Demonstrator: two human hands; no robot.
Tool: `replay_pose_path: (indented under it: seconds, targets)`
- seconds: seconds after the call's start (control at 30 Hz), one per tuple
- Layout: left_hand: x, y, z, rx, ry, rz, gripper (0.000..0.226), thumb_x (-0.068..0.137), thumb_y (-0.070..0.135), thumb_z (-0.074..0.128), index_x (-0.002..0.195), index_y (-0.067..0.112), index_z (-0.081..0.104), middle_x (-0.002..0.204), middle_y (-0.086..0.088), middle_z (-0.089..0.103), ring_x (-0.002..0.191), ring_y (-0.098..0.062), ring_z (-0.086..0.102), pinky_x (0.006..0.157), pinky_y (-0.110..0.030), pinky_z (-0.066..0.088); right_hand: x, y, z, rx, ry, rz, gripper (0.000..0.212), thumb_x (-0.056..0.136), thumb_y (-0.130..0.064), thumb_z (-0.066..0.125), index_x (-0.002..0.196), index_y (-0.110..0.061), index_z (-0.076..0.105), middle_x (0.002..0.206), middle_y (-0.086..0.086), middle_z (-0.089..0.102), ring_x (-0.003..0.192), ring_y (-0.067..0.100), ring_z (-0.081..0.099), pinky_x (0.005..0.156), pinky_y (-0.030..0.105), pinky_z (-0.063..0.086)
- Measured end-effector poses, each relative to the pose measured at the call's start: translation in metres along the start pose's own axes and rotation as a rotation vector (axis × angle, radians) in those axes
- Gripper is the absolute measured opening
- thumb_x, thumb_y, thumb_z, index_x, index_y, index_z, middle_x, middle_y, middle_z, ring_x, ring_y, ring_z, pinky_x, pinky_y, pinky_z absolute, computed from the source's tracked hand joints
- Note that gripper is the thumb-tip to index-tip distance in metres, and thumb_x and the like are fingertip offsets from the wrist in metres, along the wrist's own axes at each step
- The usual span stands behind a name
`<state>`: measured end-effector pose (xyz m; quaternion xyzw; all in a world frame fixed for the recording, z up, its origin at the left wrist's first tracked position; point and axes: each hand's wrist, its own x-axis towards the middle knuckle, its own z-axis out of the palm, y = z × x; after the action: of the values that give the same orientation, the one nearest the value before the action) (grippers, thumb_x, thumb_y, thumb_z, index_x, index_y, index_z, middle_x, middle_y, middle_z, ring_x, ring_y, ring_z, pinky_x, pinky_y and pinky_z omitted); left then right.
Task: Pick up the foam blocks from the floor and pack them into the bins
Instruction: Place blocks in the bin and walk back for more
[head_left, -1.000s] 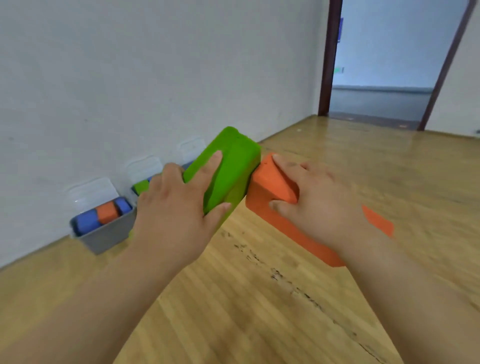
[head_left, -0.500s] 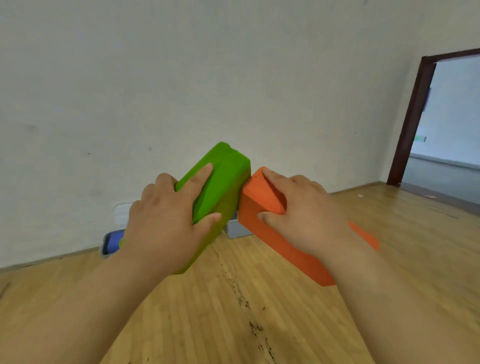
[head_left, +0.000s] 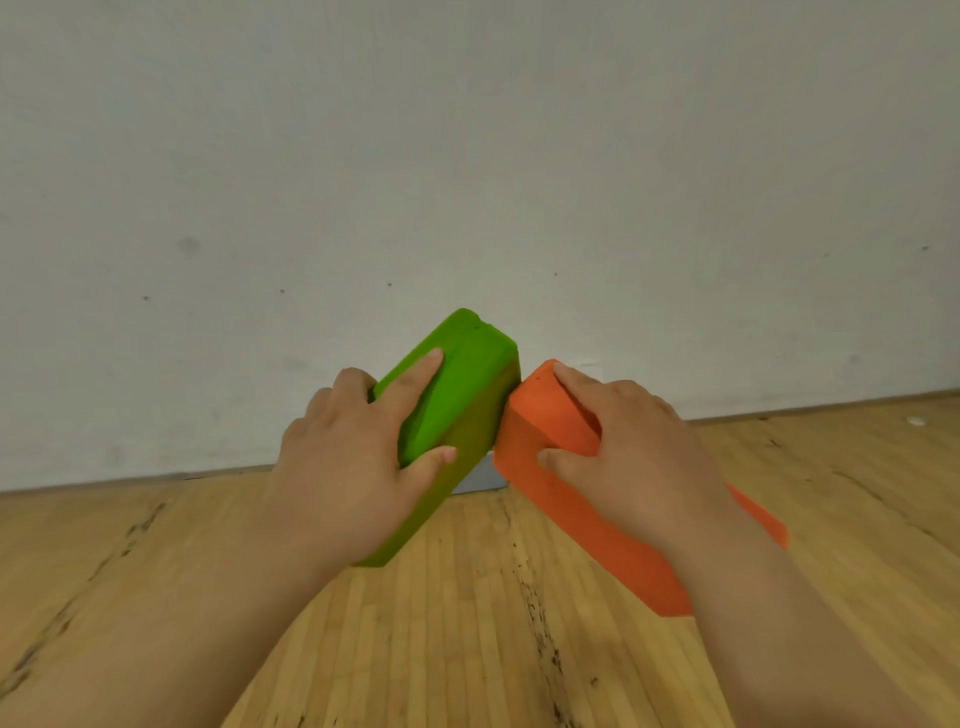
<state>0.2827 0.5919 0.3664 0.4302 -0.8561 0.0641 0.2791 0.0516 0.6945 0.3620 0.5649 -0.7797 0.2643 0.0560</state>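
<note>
My left hand (head_left: 348, 457) grips a long green foam block (head_left: 467, 384) from above, thumb on its side, fingers over its top. My right hand (head_left: 634, 447) holds a long orange foam block (head_left: 566, 514) the same way. Both blocks are in the air in front of me, their far ends touching and pointing toward the wall. A small piece of a grey bin (head_left: 483, 475) shows between the blocks at the foot of the wall. The rest of the bins is hidden behind the blocks and hands.
A plain white wall (head_left: 467, 182) fills the upper half of the view. A wooden plank floor (head_left: 467, 623) with dark marks lies below. A small white speck (head_left: 917, 421) rests on the floor at the far right near the wall.
My view has swung left, so the doorway has gone out of sight and the wall is straight ahead. The bins are now hidden behind the blocks. Both hands keep their grip.
</note>
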Motion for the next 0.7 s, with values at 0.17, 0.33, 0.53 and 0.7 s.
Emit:
replay_pose_path:
  seconds: [0.17,0.33,0.53,0.7]
  targets:
    - [0.079,-0.028,0.085,0.012,-0.051,0.003,0.082,0.085,0.079,0.034,0.155,0.057,-0.004,0.102,0.005,0.035,0.093,-0.016,0.043,0.081,-0.037,0.047,0.091,0.028,0.065,-0.018,-0.046,0.034,0.083,0.082,-0.062,0.062,0.152,-0.058,0.019,0.121,-0.006,0.054,0.117,0.025,0.053,0.094,0.042,0.048]
    - [0.194,-0.061,0.156,-0.044,-0.111,0.035,0.085,0.086,0.075,0.039,0.155,0.056,-0.005,0.105,0.004,0.034,0.098,-0.018,0.044,0.088,-0.04,0.047,0.206,0.049,0.107,-0.062,-0.059,0.082,0.083,0.085,-0.06,0.062,0.155,-0.054,0.017,0.126,-0.004,0.052,0.117,0.024,0.051,0.096,0.042,0.047]
    - [0.325,-0.068,0.241,-0.135,-0.176,0.121,0.083,0.088,0.076,0.042,0.155,0.057,-0.004,0.11,0.004,0.038,0.104,-0.018,0.047,0.091,-0.039,0.048,0.307,0.116,0.141,0.008,-0.041,0.214,0.085,0.085,-0.061,0.064,0.156,-0.054,0.018,0.134,-0.006,0.051,0.125,0.019,0.05,0.103,0.038,0.044]
    - [0.39,-0.057,0.338,-0.166,-0.253,0.083,0.082,0.087,0.078,0.036,0.155,0.057,-0.006,0.111,0.003,0.039,0.104,-0.02,0.049,0.089,-0.042,0.051,0.375,0.208,0.18,0.056,-0.049,0.295,0.085,0.088,-0.06,0.063,0.16,-0.045,0.019,0.152,-0.002,0.046,0.137,0.021,0.045,0.11,0.039,0.04]
